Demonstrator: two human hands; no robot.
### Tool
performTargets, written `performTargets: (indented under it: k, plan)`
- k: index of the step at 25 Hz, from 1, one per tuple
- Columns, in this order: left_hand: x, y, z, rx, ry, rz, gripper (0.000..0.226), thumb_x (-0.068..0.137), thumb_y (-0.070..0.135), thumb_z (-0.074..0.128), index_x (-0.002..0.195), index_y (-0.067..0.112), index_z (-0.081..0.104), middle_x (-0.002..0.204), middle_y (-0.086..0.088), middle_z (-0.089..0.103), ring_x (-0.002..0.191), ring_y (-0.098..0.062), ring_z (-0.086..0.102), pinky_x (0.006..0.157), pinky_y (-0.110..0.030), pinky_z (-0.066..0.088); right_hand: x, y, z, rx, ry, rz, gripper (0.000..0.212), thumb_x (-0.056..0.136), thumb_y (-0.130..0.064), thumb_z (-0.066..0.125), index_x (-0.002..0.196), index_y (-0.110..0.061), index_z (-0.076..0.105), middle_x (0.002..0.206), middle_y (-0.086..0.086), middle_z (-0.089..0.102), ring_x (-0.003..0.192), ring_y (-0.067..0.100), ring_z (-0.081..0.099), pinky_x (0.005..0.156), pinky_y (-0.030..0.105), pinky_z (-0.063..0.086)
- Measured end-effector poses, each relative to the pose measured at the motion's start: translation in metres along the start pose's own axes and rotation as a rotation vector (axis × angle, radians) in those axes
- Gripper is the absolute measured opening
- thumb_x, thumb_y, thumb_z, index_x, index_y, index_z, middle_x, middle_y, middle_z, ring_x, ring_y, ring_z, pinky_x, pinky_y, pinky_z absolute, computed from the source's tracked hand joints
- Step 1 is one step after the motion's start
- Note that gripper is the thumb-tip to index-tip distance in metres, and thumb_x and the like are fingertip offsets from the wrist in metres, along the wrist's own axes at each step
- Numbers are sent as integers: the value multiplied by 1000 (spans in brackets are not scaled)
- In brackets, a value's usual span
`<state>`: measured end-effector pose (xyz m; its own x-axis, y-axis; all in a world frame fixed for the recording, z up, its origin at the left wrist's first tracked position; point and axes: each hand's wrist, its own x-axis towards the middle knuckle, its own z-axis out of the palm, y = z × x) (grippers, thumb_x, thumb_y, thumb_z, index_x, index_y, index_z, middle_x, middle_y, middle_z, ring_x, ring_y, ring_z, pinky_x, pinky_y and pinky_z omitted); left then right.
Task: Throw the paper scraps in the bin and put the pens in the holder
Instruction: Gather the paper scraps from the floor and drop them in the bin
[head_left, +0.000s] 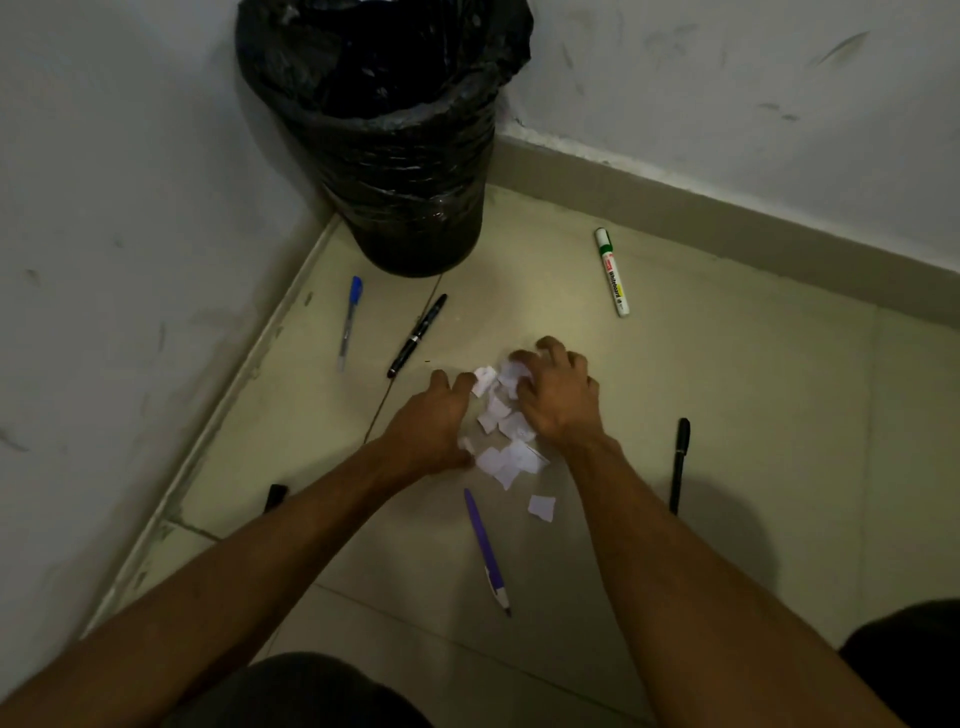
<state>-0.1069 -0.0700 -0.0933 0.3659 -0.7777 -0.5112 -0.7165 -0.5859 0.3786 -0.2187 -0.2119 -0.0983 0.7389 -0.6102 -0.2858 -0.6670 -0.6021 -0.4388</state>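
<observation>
Room: a corner where two scuffed white walls (130, 182) meet a pale tiled floor (753, 415), a skirting strip running along the foot of each wall; the light is dim.
Paper scraps (506, 441): a loose heap of small white pieces on the floor, well in front of the bin, between the two hands.
Stray scrap (542, 506): one piece lies apart, just on the near side of the heap.
Left hand (434, 421): palm down at the heap's left edge, fingers curled in against the pieces; whether it grips any, I cannot tell.
Right hand (558, 395): at the heap's far right, fingers bunched closed over a clump of scraps.
Purple pen (487, 552): on the floor near the heap, on the person's side of it.
Black pen (417, 335): beyond the heap to the left, lying across a tile joint.
Blue-capped pen (349, 322): just left of that black pen.
Second black pen (679, 465): right of the heap, past the right forearm.
Green whiteboard marker (612, 271): beyond the heap to the right, toward the wall.
Dark object (275, 496): left of the heap, partly hidden by the left forearm; unclear what it is.
Bin (395, 156): lined with a black bag, standing in the corner beyond the heap.
</observation>
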Motion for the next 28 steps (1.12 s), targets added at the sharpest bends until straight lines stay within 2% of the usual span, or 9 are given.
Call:
performTargets:
  k: [3, 7, 10, 15, 17, 20, 24, 26, 28]
  plan:
    - [5, -1, -6, -104, 91, 61, 115, 60, 39, 87, 150, 19, 18, 138, -16, 34, 124, -36, 47, 94, -42, 48, -30, 8, -13, 185, 171, 322, 61, 84, -27, 58, 142, -32, 40, 153, 5, 28, 134, 36, 30, 101, 55, 42]
    - [20, 6, -17, 209, -41, 80, 148, 47, 56, 89, 152, 29, -11, 161, -11, -7, 147, -36, 3, 109, -61, 30, -72, 18, -8, -10, -305, 487, 115, 71, -37, 82, 148, -50, -2, 159, 2, -19, 147, 40, -5, 105, 67, 31]
    - [29, 15, -8, 179, -41, 221, 138, 50, 51, 89, 153, 30, -1, 157, -13, 6, 142, -36, 17, 104, -57, 40, -69, 5, 1, 5, -296, 414, 130, 59, -37, 91, 148, -49, -2, 157, 6, -14, 144, 39, 4, 105, 58, 36]
    - [31, 24, 5, -185, 78, 248, 101, 68, 33, 83, 150, 18, 26, 141, -15, 34, 125, -31, 43, 101, -43, 46, -43, 2, 7, 215, -62, 239, 113, 68, -28, 87, 153, -37, 14, 153, 9, 15, 135, 32, 25, 104, 41, 39]
    - [34, 22, 9, -316, 147, 229, 72, 75, 22, 76, 139, 13, 45, 127, -13, 44, 111, -29, 55, 93, -35, 49, -37, -1, 18, 344, -12, 180, 87, 78, -25, 80, 149, -28, 32, 144, 3, 33, 127, 25, 37, 99, 30, 42]
    - [35, 19, 8, -331, 237, 178, 37, 81, 20, 71, 115, 6, 66, 113, -15, 58, 102, -30, 61, 90, -40, 51, -28, -5, 31, 653, 170, 238, 30, 90, -13, 67, 119, -11, 60, 102, -16, 60, 104, 20, 63, 74, 4, 45]
    - [20, 29, -16, -336, 358, 244, 42, 80, 36, 64, 95, -1, 75, 94, -22, 71, 89, -32, 68, 80, -35, 51, -29, -14, 13, 623, 321, 146, 10, 85, -6, 71, 94, -6, 76, 87, 9, 75, 74, 3, 63, 69, 3, 41]
    - [12, 35, -43, -366, 511, 375, 34, 81, 28, 66, 100, 2, 75, 97, -21, 74, 89, -30, 71, 81, -31, 51, -20, -25, -11, 604, 447, 73, 14, 79, 0, 72, 92, -4, 78, 88, 12, 77, 74, 2, 65, 71, -4, 38]
    - [2, 41, -82, -434, 641, 450, 29, 82, 14, 73, 110, 12, 71, 102, -15, 74, 93, -22, 70, 82, -21, 53, -8, -46, -48, 606, 527, -25, 21, 75, 1, 71, 93, -7, 78, 88, 9, 77, 76, 14, 71, 76, 8, 50]
